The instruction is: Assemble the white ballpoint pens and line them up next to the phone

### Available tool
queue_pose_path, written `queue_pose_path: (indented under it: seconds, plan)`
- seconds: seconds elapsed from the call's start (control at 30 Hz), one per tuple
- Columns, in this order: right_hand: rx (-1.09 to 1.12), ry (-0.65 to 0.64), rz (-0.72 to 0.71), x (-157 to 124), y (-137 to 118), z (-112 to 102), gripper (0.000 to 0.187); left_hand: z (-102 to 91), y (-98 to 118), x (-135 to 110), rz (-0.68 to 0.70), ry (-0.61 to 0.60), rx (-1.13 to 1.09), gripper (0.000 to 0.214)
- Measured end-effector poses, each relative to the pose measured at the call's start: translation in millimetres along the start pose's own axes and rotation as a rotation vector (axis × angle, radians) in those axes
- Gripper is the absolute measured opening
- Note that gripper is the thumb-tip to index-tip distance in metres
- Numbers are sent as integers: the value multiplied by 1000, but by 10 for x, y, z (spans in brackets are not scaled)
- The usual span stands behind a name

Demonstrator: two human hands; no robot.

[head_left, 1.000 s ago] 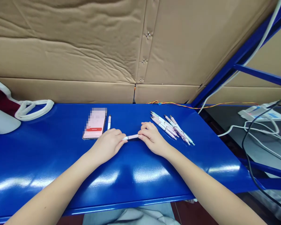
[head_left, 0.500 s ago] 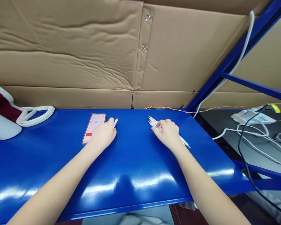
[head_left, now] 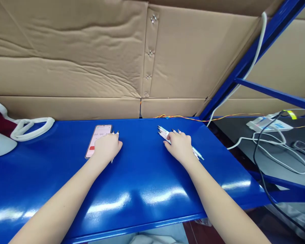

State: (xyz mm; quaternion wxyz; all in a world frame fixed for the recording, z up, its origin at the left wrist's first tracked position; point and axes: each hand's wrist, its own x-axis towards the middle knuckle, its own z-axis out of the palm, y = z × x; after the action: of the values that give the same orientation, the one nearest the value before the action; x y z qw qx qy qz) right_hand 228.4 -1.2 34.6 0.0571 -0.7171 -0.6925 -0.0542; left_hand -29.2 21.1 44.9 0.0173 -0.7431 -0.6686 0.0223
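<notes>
My left hand (head_left: 107, 146) is closed over pencils on the blue table, just right of a phone (head_left: 103, 130) whose screen shows a running timer. Two dark pencil tips (head_left: 117, 133) poke out beyond its fingers, and one thin end shows below the palm. Curled over a small bunch of white and pale-blue pencils (head_left: 163, 132) is my right hand (head_left: 180, 145). That bunch lies slantwise, with its far ends (head_left: 198, 154) past the wrist side. Two further tips rise above the right fingers; the hand hides the middle of the bunch.
The blue table (head_left: 137, 169) meets a cardboard wall (head_left: 101, 78) at the back. White-strapped cloth (head_left: 33, 130) and a pale rounded object (head_left: 1, 142) sit at far left. To the right are a blue metal frame (head_left: 223, 84), cables (head_left: 282, 142) and a white box (head_left: 269, 124).
The left hand's pencil has turned from slanting right to pointing away, and a second tip now shows. Two pencil tips have appeared above the right fingers. The view has shifted slightly.
</notes>
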Motion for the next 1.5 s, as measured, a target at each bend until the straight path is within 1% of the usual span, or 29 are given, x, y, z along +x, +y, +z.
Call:
queue_pose_path:
  seconds: [0.13, 0.2, 0.3, 0.4, 0.5, 0.53, 0.57, 0.6, 0.7, 0.73, 0.8, 0.87, 0.9, 0.93, 0.97, 1.0, 1.07, 1.1, 1.2, 1.3, 1.4, 1.5]
  plan:
    - [-18, 7, 11, 6, -5, 8, 20, 8, -14, -13, -13, 24, 6, 29]
    - [-29, 16, 15, 11, -7, 18, 20, 12, -10, -28, 10, 33, 0, 27]
    - [-38, 25, 17, 26, -7, 32, 20, 10, 25, -88, 84, 78, -43, 29]
    - [-35, 28, 11, 46, 4, 33, 19, -3, 91, -202, 184, 133, -95, 31]
    - [21, 27, 9, 38, 1, 7, 16, -12, 151, -347, 281, 129, -175, 29]
    - [98, 12, 4, 19, -18, -8, 15, -10, 166, -392, 313, 116, -221, 29]
    - [221, -14, -4, -12, -52, -25, 15, -4, 182, -431, 336, 103, -278, 29]
    - [391, -62, -17, -54, -105, -41, 14, 7, 198, -462, 356, 93, -354, 28]
    - [1057, -269, -29, -232, -358, -71, 15, 59, 261, -507, 387, 84, -675, 29]
    - [1224, -362, -27, -296, -458, -71, 17, 79, 285, -507, 394, 75, -790, 30]
    - [1462, -500, 15, -405, -632, -56, 23, 111, 324, -497, 388, 37, -1000, 30]
    - [1557, -617, 31, -462, -724, -32, 25, 125, 332, -484, 346, -37, -1150, 26]
    - [1551, -657, 19, -466, -730, -21, 25, 123, 322, -480, 317, -80, -1192, 25]
    - [1519, -669, 7, -456, -710, -14, 24, 117, 304, -480, 292, -114, -1202, 25]
    - [1470, -652, -6, -433, -668, -11, 23, 107, 279, -483, 279, -124, -1177, 25]
    - [1416, -607, -20, -402, -612, -11, 23, 96, 252, -490, 281, -111, -1111, 25]
    - [1303, -467, -38, -333, -490, -18, 23, 80, 201, -511, 338, -11, -894, 23]
    - [1247, -426, -80, -302, -440, -23, 25, 78, 182, -522, 380, 47, -787, 21]
    - [1050, -368, -272, -255, -376, -29, 30, 108, 152, -540, 511, 177, -599, 19]
    - [875, -270, -460, -260, -396, -24, 26, 171, 147, -522, 586, 273, -493, 22]
    - [702, -182, -554, -275, -403, -18, 22, 236, 153, -490, 634, 338, -374, 27]
    - [568, -88, -601, -283, -391, -4, 18, 283, 173, -465, 681, 348, -287, 31]
